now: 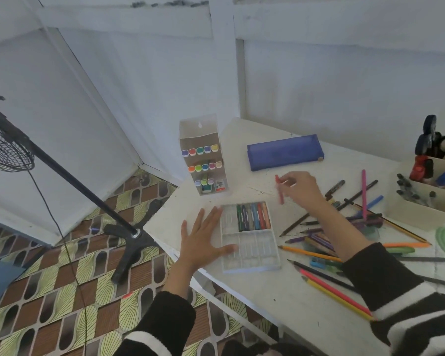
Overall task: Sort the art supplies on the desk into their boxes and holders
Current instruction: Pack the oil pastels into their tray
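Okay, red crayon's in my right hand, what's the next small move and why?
Probably carry the red crayon, pinched in your right hand, left and down into the tray. Its top row already holds crayons, with empty slots at the left end. Your left hand lies flat against the tray's edge, likely steadying it.

fan [6, 147]: black, on stand, left | floor [49, 291]: patterned tiles | wall [344, 86]: white
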`<state>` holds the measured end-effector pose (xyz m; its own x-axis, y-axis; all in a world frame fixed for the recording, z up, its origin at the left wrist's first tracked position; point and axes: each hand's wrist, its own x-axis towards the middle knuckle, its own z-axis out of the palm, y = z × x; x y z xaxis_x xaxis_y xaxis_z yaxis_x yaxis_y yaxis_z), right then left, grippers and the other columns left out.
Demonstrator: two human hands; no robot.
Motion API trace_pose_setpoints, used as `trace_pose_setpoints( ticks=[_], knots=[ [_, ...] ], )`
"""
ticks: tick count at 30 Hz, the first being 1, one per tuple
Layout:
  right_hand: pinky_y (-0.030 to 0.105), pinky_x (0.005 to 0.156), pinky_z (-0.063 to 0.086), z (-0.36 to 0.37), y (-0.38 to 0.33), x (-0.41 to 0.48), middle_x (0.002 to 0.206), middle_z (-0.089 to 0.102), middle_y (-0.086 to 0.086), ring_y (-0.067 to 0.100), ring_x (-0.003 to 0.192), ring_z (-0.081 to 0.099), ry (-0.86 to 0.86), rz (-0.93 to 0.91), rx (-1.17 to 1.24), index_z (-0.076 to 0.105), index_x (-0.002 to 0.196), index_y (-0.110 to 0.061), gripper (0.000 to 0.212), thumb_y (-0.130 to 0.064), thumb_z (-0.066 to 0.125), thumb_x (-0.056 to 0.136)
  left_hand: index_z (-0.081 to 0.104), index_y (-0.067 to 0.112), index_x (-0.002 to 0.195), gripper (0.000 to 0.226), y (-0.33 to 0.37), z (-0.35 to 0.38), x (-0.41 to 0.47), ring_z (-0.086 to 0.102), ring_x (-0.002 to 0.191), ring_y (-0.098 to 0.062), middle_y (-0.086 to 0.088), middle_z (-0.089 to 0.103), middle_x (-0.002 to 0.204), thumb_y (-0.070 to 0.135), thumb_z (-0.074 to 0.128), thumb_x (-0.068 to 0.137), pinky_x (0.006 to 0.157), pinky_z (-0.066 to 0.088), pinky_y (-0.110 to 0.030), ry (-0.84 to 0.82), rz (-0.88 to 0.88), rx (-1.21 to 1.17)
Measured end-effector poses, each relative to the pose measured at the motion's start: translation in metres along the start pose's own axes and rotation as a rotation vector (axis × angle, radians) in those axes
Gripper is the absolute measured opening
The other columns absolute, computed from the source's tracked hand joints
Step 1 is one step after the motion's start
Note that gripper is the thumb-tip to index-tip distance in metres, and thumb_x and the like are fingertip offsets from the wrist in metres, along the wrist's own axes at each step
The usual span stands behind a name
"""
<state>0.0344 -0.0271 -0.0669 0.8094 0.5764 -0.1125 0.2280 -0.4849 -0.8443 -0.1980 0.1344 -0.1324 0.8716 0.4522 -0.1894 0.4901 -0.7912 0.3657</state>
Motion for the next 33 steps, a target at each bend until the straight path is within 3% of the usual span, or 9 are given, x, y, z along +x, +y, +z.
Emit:
trace_pose_setpoints(
  ticks=[2, 5, 10, 14, 17, 22, 28, 33],
  knots=[
    [0.019, 0.057, 0.044, 0.019, -0.017, -0.013, 0.08, 0.068, 0.007, 0.012, 0.065, 0.062, -0.133, 0.023, 0.085, 0.064, 0.101, -0.01, 0.02, -0.017, 0.071, 0.083, -0.025, 0.05, 0.139, 0.105, 0.002, 0.002, 0.0, -0.024, 0.14, -0.002, 0.028, -0.018, 0.15, 0.095, 0.026, 0.059, 0.113, -0.017, -0.05, 0.012, -0.019, 0.005],
    [0.016, 0.051, 0.041, 0.053, -0.032, -0.024, 0.076, 0.066, 0.006, 0.01, 0.058, 0.059, -0.194, 0.017, 0.055, 0.06, 0.102, -0.013, 0.024, -0.018, 0.072, 0.082, -0.025, 0.05, 0.137, 0.101, 0.002, 0.002, 0.0, -0.024, 0.141, -0.003, 0.027, -0.018, 0.153, 0.094, 0.023, 0.06, 0.113, -0.016, -0.052, 0.004, -0.014, 0.047],
    [0.025, 0.065, 0.04, 0.091, -0.04, -0.035, 0.078, 0.062, 0.001, 0.013, 0.066, 0.054, -0.22, -0.1, -0.205, 0.05, 0.11, -0.019, 0.027, -0.022, 0.062, 0.087, -0.024, 0.052, 0.136, 0.097, 0.002, 0.002, 0.0, -0.024, 0.141, -0.002, 0.03, -0.017, 0.152, 0.091, 0.027, 0.064, 0.114, -0.014, -0.053, 0.018, -0.009, 0.053],
    [0.024, 0.066, 0.041, 0.097, -0.04, -0.038, 0.091, 0.065, 0.003, 0.013, 0.073, 0.053, -0.21, -0.179, -0.416, 0.055, 0.11, -0.017, 0.021, -0.021, 0.057, 0.091, -0.024, 0.052, 0.135, 0.095, 0.002, 0.002, -0.001, -0.024, 0.139, 0.0, 0.032, -0.018, 0.15, 0.091, 0.027, 0.064, 0.114, -0.013, -0.053, 0.021, -0.002, 0.059],
    [0.023, 0.072, 0.042, 0.096, -0.033, -0.04, 0.097, 0.059, 0.005, 0.011, 0.077, 0.049, -0.19, -0.219, -0.34, 0.056, 0.113, -0.016, 0.024, -0.019, 0.059, 0.089, -0.025, 0.053, 0.134, 0.094, 0.002, 0.002, -0.001, -0.024, 0.139, 0.0, 0.032, -0.018, 0.15, 0.089, 0.031, 0.067, 0.114, -0.013, -0.053, 0.022, -0.001, 0.061],
    [0.023, 0.075, 0.035, 0.092, -0.015, -0.049, 0.09, 0.04, -0.006, 0.011, 0.084, 0.042, -0.205, -0.231, -0.215, 0.063, 0.11, -0.018, 0.033, -0.024, 0.072, 0.08, -0.019, 0.05, 0.14, 0.097, 0.001, 0.002, 0.0, -0.023, 0.14, 0.001, 0.032, -0.016, 0.151, 0.087, 0.036, 0.07, 0.114, -0.012, -0.053, 0.026, 0.002, 0.049],
    [0.024, 0.085, 0.036, 0.093, -0.002, -0.052, 0.107, 0.043, -0.004, 0.009, 0.097, 0.039, -0.237, -0.244, -0.213, 0.06, 0.122, -0.025, 0.052, -0.039, 0.075, 0.075, -0.017, 0.049, 0.143, 0.099, 0.001, 0.002, 0.0, -0.022, 0.14, 0.0, 0.031, -0.014, 0.152, 0.09, 0.032, 0.066, 0.114, -0.013, -0.053, 0.027, 0.004, 0.039],
    [0.028, 0.083, 0.042, 0.094, -0.002, -0.051, 0.107, 0.046, -0.003, 0.009, 0.092, 0.042, -0.203, -0.23, -0.227, 0.06, 0.123, -0.026, 0.051, -0.04, 0.074, 0.076, -0.018, 0.051, 0.141, 0.098, 0.001, 0.002, -0.001, -0.022, 0.14, 0.001, 0.032, -0.015, 0.152, 0.091, 0.03, 0.065, 0.114, -0.013, -0.052, 0.024, 0.0, 0.035]
  ],
)
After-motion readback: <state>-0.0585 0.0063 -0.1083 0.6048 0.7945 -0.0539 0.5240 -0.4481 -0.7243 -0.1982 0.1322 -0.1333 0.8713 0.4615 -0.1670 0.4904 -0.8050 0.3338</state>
